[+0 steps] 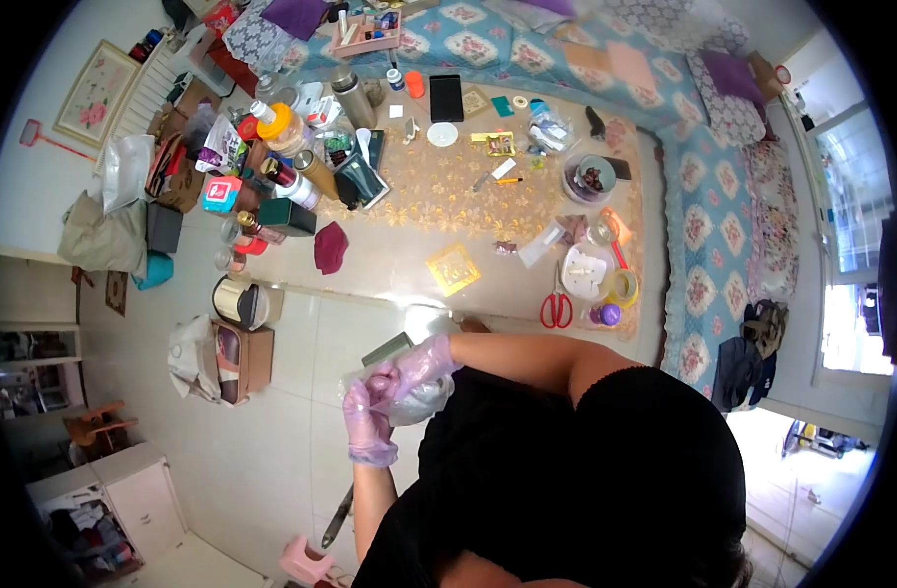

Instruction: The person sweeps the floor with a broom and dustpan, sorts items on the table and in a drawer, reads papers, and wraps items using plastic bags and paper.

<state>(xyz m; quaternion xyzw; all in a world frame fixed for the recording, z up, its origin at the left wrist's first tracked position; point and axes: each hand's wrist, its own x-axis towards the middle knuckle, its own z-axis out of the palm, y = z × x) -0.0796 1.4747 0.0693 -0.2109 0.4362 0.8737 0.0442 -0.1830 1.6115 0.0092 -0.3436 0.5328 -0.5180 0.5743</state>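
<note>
Both of my hands wear thin, translucent purple plastic gloves and meet close together in front of my body. My left hand [369, 429] is closed at the lower left side of a crinkled clear plastic bag [424, 401]. From above, my right hand [425, 361] is closed on the top of the same bag. Something pale or silvery shows through the plastic, but its kind cannot be made out. Just beyond the hands is a flat grey-green object [387, 349], partly hidden by them.
Ahead stands a table [370, 274] with red scissors [556, 310], a yellow patterned square [453, 269], a dark red cloth [331, 247] and a white dish [586, 273]. Bottles and boxes crowd its left side. A bin [241, 301] and cardboard box [255, 365] stand on the floor.
</note>
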